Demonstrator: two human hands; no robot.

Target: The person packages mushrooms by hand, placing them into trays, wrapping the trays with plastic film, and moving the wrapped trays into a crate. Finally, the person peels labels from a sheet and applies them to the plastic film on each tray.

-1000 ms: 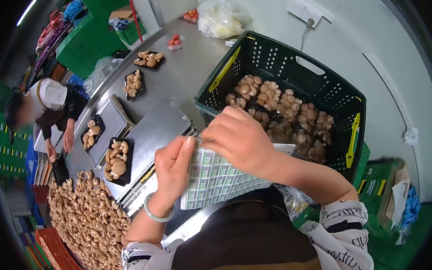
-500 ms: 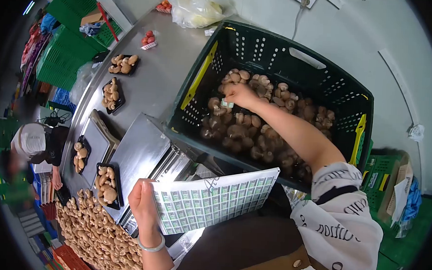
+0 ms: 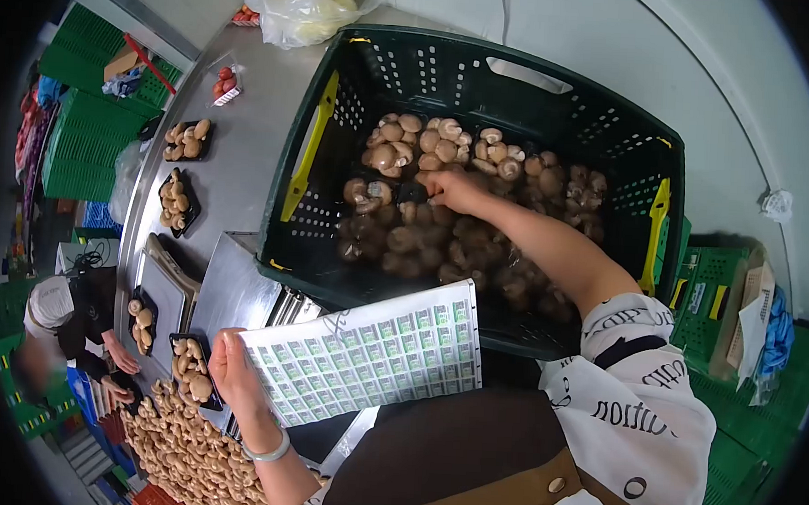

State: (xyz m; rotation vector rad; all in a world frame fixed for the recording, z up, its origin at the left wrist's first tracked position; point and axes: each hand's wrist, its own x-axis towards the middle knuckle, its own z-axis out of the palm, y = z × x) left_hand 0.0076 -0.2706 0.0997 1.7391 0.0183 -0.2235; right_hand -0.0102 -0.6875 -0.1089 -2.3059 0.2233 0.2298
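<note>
My left hand [image 3: 234, 372] grips the left edge of a white sheet of labels [image 3: 372, 356], printed with rows of small green-and-white stickers. My right hand [image 3: 458, 191] reaches down into a large dark green crate [image 3: 531, 99]. Its fingers are bent together among wrapped packs of brown mushrooms [image 3: 447, 145], beside a dark tray edge [image 3: 413, 192]; what they pinch is hidden. Just left of the fingertips, a small pale label [image 3: 374, 189] lies on a mushroom pack.
Mushroom trays [image 3: 178, 202] line the steel table [image 3: 248, 89] at left, with tomatoes [image 3: 224, 88] behind. A scale [image 3: 164, 299] holds another tray. Loose mushrooms [image 3: 193, 452] are heaped at lower left, where a co-worker [image 3: 81, 318] stands. A plastic bag [image 3: 303, 5] sits at the back.
The view has shifted, moving the crate leftward. A label that was at my right fingertips now lies on a pack left of them. My left hand keeps the sheet.
</note>
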